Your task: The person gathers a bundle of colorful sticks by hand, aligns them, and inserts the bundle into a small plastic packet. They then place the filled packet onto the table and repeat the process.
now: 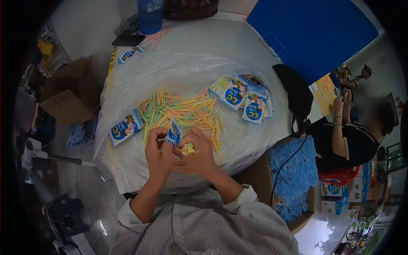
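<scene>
My left hand [158,156] is closed on the edge of a small blue and white snack packet [173,135] that stands up between my hands. Fingers of my right hand [200,153] wrap round a bundle of thin pastel sticks [188,148], whose pale yellow and green ends poke out toward me. Just beyond both hands lies a loose pile of pink, yellow and green sticks [178,109] on a clear plastic sheet [242,146]. One printed packet [126,127] rests left of the pile, and several more packets [233,93] overlap at its right.
A carton [308,208] of blue packets [293,170] stands right of the table. Black bag [293,91] and blue board [310,34] sit at the right edge. At the back are a blue bottle [150,17] and phone [128,40]. Another person [352,136] works at right.
</scene>
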`<action>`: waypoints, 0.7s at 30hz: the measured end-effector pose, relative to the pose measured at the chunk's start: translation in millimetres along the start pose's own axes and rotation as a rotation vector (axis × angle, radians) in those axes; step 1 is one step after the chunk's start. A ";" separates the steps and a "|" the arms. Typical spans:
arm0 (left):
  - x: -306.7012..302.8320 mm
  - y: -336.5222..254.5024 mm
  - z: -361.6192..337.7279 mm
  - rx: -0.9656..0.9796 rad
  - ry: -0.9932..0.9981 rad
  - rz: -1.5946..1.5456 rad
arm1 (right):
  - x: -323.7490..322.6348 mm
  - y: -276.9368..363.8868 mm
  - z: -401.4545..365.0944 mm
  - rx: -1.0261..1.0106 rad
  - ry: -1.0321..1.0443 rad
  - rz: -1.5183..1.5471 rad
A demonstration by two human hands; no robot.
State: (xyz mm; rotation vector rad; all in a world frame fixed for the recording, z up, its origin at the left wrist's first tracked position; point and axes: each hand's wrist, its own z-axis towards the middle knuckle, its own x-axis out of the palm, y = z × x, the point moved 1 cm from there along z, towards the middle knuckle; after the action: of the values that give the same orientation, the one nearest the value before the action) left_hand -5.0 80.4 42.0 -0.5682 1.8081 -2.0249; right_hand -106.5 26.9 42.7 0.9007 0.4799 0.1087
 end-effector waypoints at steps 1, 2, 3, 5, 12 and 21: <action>-3.2 0.7 1.5 -0.010 0.015 -0.027 | 0.6 -3.5 0.4 0.082 0.035 0.136; -3.7 0.2 2.6 -0.007 0.027 -0.031 | 0.7 -7.1 0.1 0.164 0.066 0.268; -3.4 -1.8 3.4 0.093 0.009 0.001 | 2.2 -9.9 -2.3 0.165 0.052 0.256; -2.8 -2.0 5.0 0.234 0.016 0.038 | 9.3 -17.1 -10.0 0.528 0.099 0.746; 6.9 12.4 0.8 0.221 -0.071 -0.054 | 0.0 9.1 -13.4 -0.054 -0.124 -0.064; -7.1 17.2 3.8 0.169 0.012 0.048 | 0.8 7.7 -13.7 -0.105 -0.092 0.086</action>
State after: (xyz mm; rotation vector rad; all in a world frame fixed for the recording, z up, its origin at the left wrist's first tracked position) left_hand 3.0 79.0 24.9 -0.4598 1.6206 -2.1270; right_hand -111.1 41.9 41.2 0.8195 0.3470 0.1683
